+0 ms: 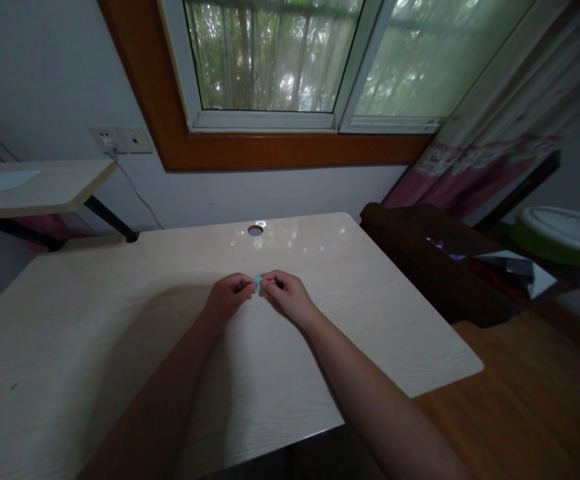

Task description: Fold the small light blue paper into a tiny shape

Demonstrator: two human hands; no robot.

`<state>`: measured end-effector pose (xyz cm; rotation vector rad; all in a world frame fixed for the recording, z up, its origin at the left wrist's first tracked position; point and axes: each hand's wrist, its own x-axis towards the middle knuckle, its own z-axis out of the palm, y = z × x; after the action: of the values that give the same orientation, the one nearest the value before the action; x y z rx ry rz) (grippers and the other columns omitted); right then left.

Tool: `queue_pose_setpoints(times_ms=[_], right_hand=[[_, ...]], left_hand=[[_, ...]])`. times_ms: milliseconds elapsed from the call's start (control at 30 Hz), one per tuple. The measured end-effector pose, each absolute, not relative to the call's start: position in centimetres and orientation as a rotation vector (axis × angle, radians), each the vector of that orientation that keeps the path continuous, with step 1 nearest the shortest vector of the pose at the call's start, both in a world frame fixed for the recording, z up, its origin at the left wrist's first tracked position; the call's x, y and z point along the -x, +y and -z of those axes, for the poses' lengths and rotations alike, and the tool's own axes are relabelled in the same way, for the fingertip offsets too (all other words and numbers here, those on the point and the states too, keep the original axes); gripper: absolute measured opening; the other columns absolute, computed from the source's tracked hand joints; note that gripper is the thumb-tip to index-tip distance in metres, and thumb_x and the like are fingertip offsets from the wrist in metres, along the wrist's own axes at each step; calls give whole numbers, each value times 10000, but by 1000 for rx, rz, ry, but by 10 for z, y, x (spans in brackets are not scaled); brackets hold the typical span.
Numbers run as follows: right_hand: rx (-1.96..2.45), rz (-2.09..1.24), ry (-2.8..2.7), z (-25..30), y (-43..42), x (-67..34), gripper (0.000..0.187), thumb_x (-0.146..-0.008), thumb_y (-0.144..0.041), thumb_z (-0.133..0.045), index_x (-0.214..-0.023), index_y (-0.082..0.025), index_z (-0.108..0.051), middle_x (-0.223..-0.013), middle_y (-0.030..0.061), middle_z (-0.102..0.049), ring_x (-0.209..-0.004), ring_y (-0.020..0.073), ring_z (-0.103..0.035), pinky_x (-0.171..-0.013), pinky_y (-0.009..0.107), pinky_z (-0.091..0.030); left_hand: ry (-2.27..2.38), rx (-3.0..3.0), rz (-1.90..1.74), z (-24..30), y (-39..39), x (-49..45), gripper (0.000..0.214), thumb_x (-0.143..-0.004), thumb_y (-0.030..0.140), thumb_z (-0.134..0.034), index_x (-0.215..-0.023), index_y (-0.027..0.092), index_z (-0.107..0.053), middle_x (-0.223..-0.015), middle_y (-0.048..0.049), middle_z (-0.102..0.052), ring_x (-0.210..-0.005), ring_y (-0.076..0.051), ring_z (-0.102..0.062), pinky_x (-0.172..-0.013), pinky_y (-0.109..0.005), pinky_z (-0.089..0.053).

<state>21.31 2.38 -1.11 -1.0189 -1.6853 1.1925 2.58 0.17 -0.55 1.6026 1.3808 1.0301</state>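
A small light-blue piece shows between my two hands, too small to tell its kind. My left hand pinches its left side between thumb and fingers. From the right, my right hand pinches the other side, with the fingers curled. Both hands are close together over the middle of the pale wooden table. Most of the piece is hidden by the fingertips.
Behind the hands a round cable hole opens in the table. A raised shelf on black legs stands at the left. Beyond the table's right edge are a dark wooden piece of furniture and a green tub with a pale lid.
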Motion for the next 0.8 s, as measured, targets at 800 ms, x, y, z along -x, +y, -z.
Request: queue_pose_setpoints(times_ms=[800], right_hand=[[1090,-976,-1703,10,20,-214,309,-855,-444,-615,-881,-168,-751,-634,-10,-548,-591,125,-455,-562,242,-365]], left_hand=[[1345,-1550,-1141,5,3,-30,218,-786,384,-669,-859,183,-714,-761,-23,-702,-704,-156,-637,-666,-250,-483]])
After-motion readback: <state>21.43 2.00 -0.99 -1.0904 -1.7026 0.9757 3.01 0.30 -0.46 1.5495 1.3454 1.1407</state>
